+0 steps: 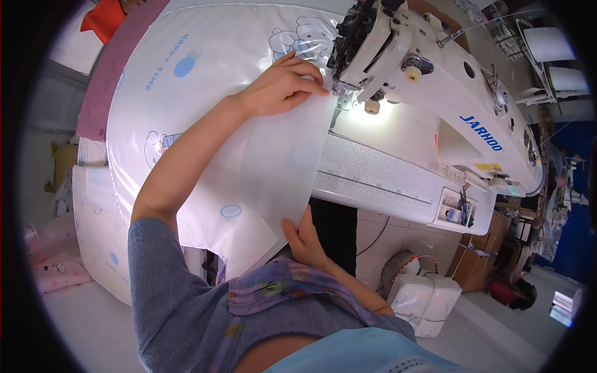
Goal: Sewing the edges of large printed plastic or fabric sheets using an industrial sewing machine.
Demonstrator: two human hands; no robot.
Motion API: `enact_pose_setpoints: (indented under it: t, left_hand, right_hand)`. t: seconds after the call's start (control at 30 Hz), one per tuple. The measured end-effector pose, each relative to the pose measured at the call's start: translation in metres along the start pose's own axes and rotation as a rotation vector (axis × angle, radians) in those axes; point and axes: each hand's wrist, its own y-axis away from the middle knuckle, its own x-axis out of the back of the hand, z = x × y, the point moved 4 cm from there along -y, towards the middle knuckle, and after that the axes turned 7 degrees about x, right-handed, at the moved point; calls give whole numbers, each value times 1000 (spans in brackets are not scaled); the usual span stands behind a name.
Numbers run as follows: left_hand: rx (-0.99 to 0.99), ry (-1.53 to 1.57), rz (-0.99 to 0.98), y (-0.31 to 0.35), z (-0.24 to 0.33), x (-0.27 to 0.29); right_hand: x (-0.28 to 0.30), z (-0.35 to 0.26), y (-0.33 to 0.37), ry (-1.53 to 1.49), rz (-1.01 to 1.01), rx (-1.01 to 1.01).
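A large glossy white sheet [273, 155] with blue prints and bear drawings spreads across the sewing table. Its right edge runs up to the needle area of a white sewing machine [429, 74]. My left hand [283, 87] rests on the sheet just left of the presser foot [343, 99], fingers bent and apart, their tips near the edge. Lower down, close to my body, my right hand [305, 239] grips the sheet's edge, thumb on top. Its other fingers are partly hidden beneath.
A ruler-marked machine bed [373, 180] extends right, with a small tray [457, 208] of tools at its end. A white tied bundle [426, 301] and a basket [407, 267] stand on the floor at right. More printed sheeting [102, 230] hangs at left. Cardboard boxes [482, 255] stand farther right.
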Motion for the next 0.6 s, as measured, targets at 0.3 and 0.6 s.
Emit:
enact_pose_setpoints:
  t: [0.3, 0.6]
  left_hand:
    - [41, -24, 18, -8, -10, -7]
    - [310, -351, -326, 16, 33, 12]
  right_hand:
    - [4, 5, -1, -17, 57, 9]
    - [215, -95, 23, 1511, 108, 306]
